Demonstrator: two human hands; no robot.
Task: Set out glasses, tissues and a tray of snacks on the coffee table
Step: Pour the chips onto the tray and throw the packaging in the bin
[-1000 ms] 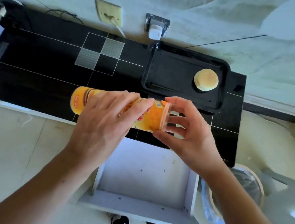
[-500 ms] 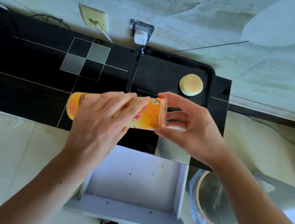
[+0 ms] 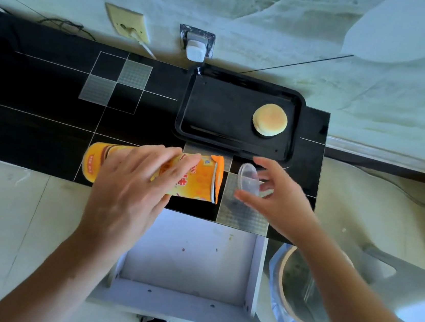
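Observation:
My left hand (image 3: 132,191) grips an orange snack canister (image 3: 198,178) held sideways over the black tiled table (image 3: 38,112), its open mouth pointing right. A clear plastic lid (image 3: 249,178) is pinched in my right hand (image 3: 278,201), a short gap to the right of the canister's mouth. Behind them a black tray (image 3: 213,104) rests on the table with one round pale bun (image 3: 270,119) near its right end.
An open white drawer (image 3: 188,265) juts out below the table toward my feet. A lined waste bin (image 3: 303,287) stands on the floor at its right. Wall sockets with a white charger (image 3: 195,49) sit behind the table.
My right hand has pulled the clear lid off the canister and moved it right, leaving the mouth uncovered. My left hand keeps its hold on the canister.

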